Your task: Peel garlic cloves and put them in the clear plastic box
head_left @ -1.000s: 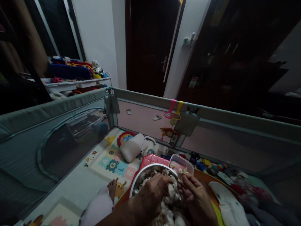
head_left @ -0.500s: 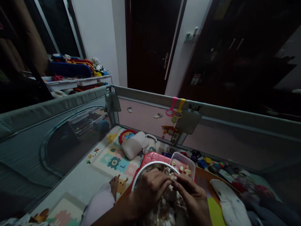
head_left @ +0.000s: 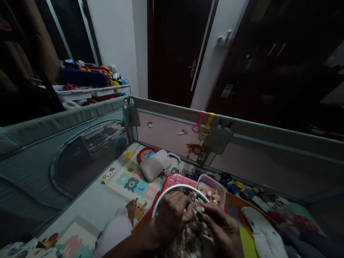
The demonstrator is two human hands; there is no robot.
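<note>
Now the garlic point(head_left: 198, 208) sits between both hands, above the bowl point(head_left: 180, 186); the right hand point(head_left: 222, 226) pinches it, the curled left hand point(head_left: 174, 212) meets its other side, grip unclear. Cloves point(head_left: 216, 197) lie in the tub point(head_left: 206, 185) beyond.

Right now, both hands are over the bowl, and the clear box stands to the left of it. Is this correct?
Not left: the head view shows the clear box right of the bowl. The left hand and right hand are indeed over it.

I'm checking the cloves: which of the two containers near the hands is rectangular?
The clear plastic box beyond the right hand; the bowl, by contrast, has a round rim.
</note>
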